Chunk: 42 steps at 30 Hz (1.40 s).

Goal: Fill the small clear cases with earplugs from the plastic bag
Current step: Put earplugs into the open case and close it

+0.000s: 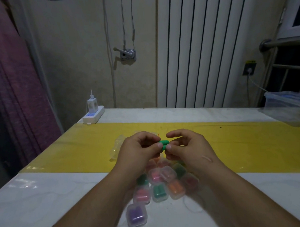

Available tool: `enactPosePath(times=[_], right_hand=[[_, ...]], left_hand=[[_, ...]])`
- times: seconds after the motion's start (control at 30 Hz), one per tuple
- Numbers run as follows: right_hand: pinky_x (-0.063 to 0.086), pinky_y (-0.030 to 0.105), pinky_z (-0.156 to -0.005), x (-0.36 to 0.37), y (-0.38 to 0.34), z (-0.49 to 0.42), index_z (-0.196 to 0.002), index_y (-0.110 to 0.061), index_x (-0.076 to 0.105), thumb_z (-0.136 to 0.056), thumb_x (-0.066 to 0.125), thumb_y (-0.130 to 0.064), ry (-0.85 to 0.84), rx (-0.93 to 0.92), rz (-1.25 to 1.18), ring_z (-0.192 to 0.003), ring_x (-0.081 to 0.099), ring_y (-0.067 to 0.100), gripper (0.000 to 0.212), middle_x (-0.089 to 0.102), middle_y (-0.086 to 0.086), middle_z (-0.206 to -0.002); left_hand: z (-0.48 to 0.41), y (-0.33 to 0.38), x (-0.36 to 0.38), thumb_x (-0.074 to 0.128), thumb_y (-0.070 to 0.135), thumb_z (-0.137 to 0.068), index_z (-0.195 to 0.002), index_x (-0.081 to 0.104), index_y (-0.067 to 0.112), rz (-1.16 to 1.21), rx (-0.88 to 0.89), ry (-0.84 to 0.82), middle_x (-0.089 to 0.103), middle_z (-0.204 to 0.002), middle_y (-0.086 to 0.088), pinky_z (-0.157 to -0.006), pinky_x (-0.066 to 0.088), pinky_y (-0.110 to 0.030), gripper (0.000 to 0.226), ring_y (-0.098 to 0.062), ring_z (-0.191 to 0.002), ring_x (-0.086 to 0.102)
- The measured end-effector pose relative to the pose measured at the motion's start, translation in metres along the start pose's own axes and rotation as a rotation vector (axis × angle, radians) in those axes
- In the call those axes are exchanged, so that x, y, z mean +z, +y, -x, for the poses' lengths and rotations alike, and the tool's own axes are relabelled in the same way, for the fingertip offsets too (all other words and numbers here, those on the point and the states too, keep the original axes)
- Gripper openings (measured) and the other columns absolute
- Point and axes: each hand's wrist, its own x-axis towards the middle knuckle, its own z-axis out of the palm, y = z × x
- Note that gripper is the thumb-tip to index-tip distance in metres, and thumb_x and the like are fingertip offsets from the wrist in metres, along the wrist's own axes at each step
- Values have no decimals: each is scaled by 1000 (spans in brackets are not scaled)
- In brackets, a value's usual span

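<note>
Two green earplugs (pixel 164 144) lie side by side between my hands, above the yellow strip of the table. My left hand (pixel 139 148) pinches their left ends and my right hand (pixel 185 146) pinches their right ends. Below my hands sits a cluster of small clear cases (pixel 168 172) holding pink, green, orange and red earplugs; a case with purple earplugs (pixel 136 215) lies nearest me. A crumpled clear plastic bag (pixel 116 147) lies on the yellow strip, partly hidden behind my left hand.
A white power strip with a charger (pixel 93 114) sits at the table's far left corner. A clear plastic container (pixel 287 104) stands at the far right edge. A radiator (pixel 212 49) and a wall are behind the white table (pixel 46 197).
</note>
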Motion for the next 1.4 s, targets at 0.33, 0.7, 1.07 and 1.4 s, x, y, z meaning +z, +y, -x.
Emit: enactPosePath(times=[0.33,0.7,1.07,1.4], right_hand=[[61,36,-72,-26,-1,-13,-77,-15,68,-88,65,0,204,-93,219,-70,71,25,19,69,3,-75],[60,44,-79,-72,9,-32,-75,-21,68,-88,69,-12,382,16,411,-75,71,20,16,72,2,-78],[59,43,-77,-86,12,-38,-64,-23,63,-86,66,-11,453,45,468,-81,69,26,26,72,5,-83],[59,43,-75,-77,3,-29,-73,-23,61,-84,60,-9,408,-12,418,-78,69,24,18,70,3,-83]], left_hand=[[-4,-3,-1,73,3,-83,-94,74,16,-46,9,18,74,-88,1,-79,61,-35,17,-17,-86,71],[-11,15,26,66,19,-90,-105,71,25,-560,90,-155,68,-99,13,-84,52,-25,17,-5,-96,64],[0,21,99,63,70,-74,-92,74,34,-1081,285,-483,68,-90,12,-88,35,-35,42,-17,-102,47],[-1,28,80,83,19,-70,-80,59,28,-619,234,-441,58,-72,18,-56,40,-16,27,-3,-60,48]])
